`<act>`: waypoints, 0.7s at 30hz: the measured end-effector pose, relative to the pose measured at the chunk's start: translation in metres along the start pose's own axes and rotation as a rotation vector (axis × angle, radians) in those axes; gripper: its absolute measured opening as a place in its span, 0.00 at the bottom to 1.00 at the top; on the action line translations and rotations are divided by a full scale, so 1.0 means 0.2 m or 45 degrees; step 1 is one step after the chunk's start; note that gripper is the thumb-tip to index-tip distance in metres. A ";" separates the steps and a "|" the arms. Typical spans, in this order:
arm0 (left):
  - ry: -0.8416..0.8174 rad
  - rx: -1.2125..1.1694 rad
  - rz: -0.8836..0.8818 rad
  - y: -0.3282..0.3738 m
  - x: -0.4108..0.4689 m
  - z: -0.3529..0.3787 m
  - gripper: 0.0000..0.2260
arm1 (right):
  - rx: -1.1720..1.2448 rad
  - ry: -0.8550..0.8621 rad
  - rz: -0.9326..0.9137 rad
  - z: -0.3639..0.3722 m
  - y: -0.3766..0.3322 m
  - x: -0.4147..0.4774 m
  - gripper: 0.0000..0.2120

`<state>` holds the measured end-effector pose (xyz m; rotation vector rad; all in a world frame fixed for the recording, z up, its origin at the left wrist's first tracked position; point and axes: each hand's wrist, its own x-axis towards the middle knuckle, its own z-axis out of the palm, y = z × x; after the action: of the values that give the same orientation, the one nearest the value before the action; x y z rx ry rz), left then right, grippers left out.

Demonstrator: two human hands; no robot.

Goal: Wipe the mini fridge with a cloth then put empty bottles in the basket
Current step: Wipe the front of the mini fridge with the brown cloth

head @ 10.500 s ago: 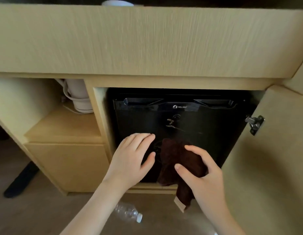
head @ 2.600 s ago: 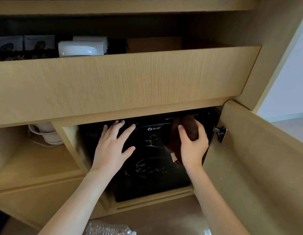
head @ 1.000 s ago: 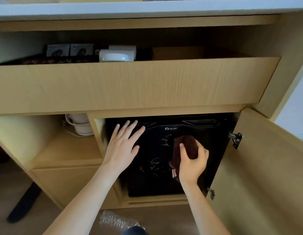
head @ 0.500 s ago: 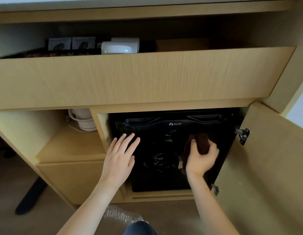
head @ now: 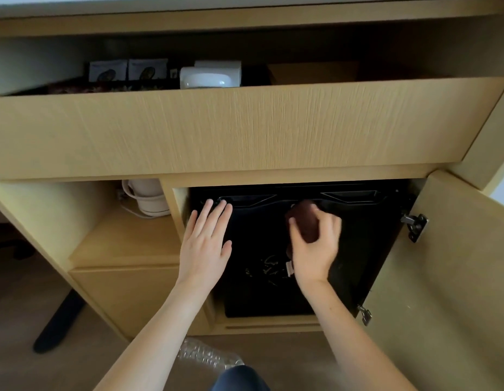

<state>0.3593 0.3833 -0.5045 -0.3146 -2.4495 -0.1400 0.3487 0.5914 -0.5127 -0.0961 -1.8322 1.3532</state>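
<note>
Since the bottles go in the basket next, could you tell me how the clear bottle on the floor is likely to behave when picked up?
The plastic bottle looks clear and empty, so probably very light. Its ribbed, crinkled wall suggests it may dent under a firm squeeze. Lying on its side, it could roll if nudged.

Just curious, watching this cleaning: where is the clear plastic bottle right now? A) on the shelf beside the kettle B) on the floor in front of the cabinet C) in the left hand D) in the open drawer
B: the plastic bottle lies on the floor, below the arms.

2 hands (head: 205, 244), 1 cloth (head: 305, 224), 1 bottle (head: 205, 355)
</note>
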 end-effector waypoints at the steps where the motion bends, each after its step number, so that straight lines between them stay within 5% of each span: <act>1: -0.018 0.006 -0.011 0.00 0.00 0.00 0.35 | -0.041 -0.114 -0.077 0.02 0.01 -0.02 0.17; 9: -0.027 0.057 0.060 -0.05 0.01 -0.01 0.38 | -0.202 -0.168 -0.192 0.09 0.12 -0.09 0.19; 14: 0.102 -0.089 -0.081 0.02 -0.01 0.11 0.38 | -0.297 -0.249 -0.219 0.09 0.31 -0.18 0.21; 21: 0.393 -0.194 -0.055 -0.01 0.02 0.31 0.41 | -0.143 -0.061 -0.255 0.16 0.43 -0.24 0.24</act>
<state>0.3188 0.3941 -0.5510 -0.2833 -2.1444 -0.3670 0.3251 0.5776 -0.6122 0.0599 -1.9025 1.1227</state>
